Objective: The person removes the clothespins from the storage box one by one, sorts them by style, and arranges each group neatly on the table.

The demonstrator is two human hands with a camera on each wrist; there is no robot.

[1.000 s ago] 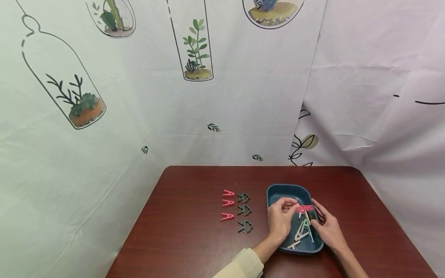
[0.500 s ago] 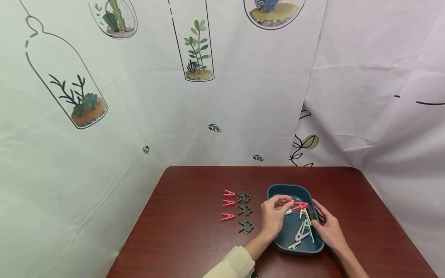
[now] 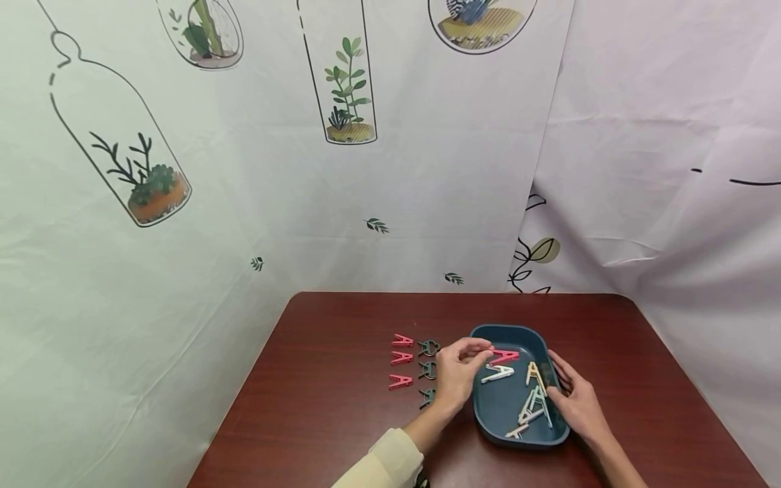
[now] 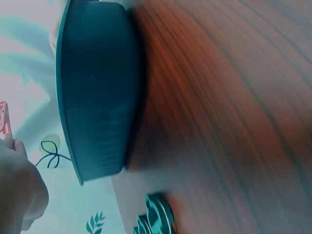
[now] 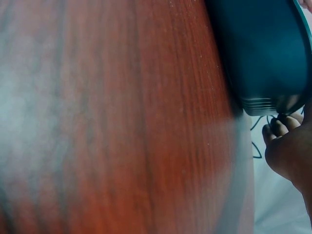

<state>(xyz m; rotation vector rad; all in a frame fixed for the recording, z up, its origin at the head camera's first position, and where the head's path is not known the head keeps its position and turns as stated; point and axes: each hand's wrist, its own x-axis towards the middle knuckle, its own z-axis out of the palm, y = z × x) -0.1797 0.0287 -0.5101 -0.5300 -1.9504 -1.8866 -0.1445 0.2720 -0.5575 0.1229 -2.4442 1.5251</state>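
Observation:
My left hand [image 3: 457, 373] pinches a pink clothespin [image 3: 506, 356] between thumb and fingertips, above the left side of a blue tray [image 3: 502, 419]. In the left wrist view, part of that hand [image 4: 22, 190] and the pink clothespin [image 4: 4, 117] show at the left edge. My right hand [image 3: 577, 401] holds the tray's right wall, thumb over the rim and fingers along the outside. Inside the tray lie a white clothespin [image 3: 497, 373], a yellow clothespin [image 3: 532, 371], pale green and white ones overlapping, and another pale one [image 3: 517, 432] at the near end.
Left of the tray, three pink clothespins [image 3: 401, 357] lie in a column on the brown table [image 3: 329, 400]. Beside them is a column of three dark green clips [image 3: 428, 348], partly covered by my left hand. A patterned cloth [image 3: 293, 203] hangs behind the table.
My left hand has moved left with the pink clothespin, from over the tray's middle to its left side, uncovering the white clothespin. The right hand stays on the tray wall.

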